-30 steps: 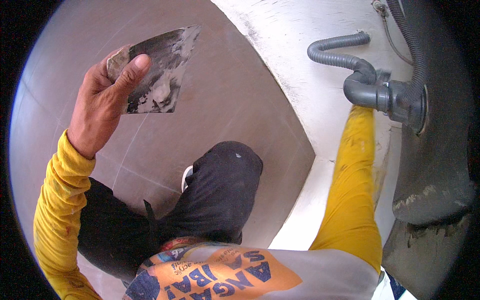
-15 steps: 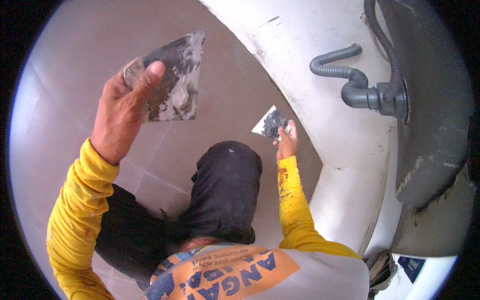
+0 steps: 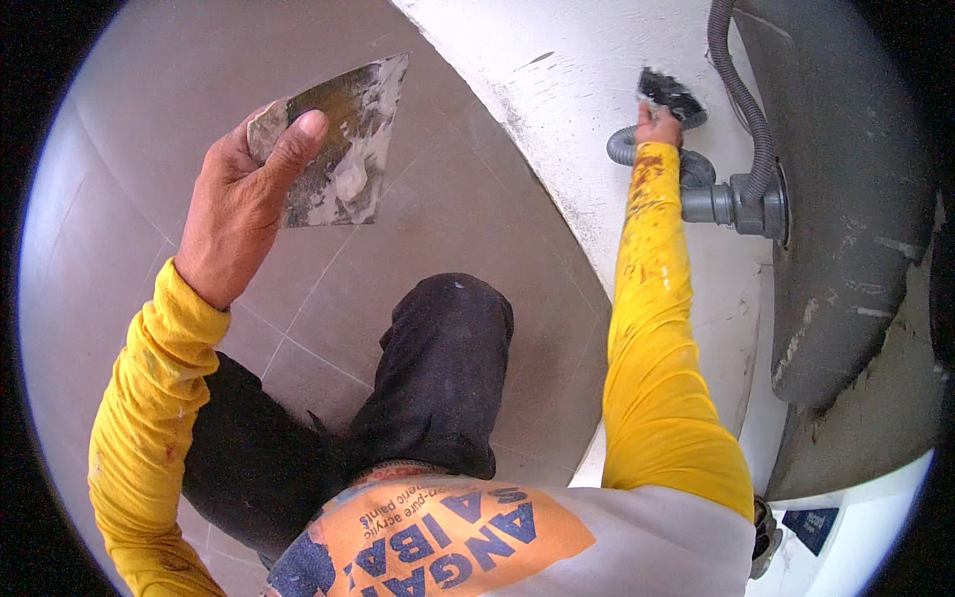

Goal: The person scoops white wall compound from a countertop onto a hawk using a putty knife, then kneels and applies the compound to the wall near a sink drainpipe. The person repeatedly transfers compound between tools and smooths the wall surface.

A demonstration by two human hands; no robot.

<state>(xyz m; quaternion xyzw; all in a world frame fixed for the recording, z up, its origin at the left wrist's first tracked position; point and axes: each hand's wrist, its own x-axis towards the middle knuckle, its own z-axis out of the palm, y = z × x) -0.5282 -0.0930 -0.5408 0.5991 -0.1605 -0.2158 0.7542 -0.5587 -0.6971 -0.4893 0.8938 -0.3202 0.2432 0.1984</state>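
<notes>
Indoors, a worker's left hand [image 3: 234,214] is clamped on a broad, flat filling blade [image 3: 333,159], thumb pressed across its face, over the brown floor; off-white paste, lumpy and smeared, streaks the dark metal toward its slanted outer edge. The right hand [image 3: 659,127], wrapped around a smaller putty knife [image 3: 674,97], reaches up before a white wall [image 3: 557,85] beside a ribbed grey drain hose [image 3: 622,147]; the knife's dark blade is blurred and flecked with white, and whether it touches the wall cannot be told. Yellow fabric sleeves [image 3: 657,289] are creased and spotted with reddish-brown stains. Matte brown floor tiles [image 3: 328,289] meet along thin pale joints, while a smooth grey pipe fitting [image 3: 721,205] joins a curved, dark basin [image 3: 846,149] scuffed with light scratches.
</notes>
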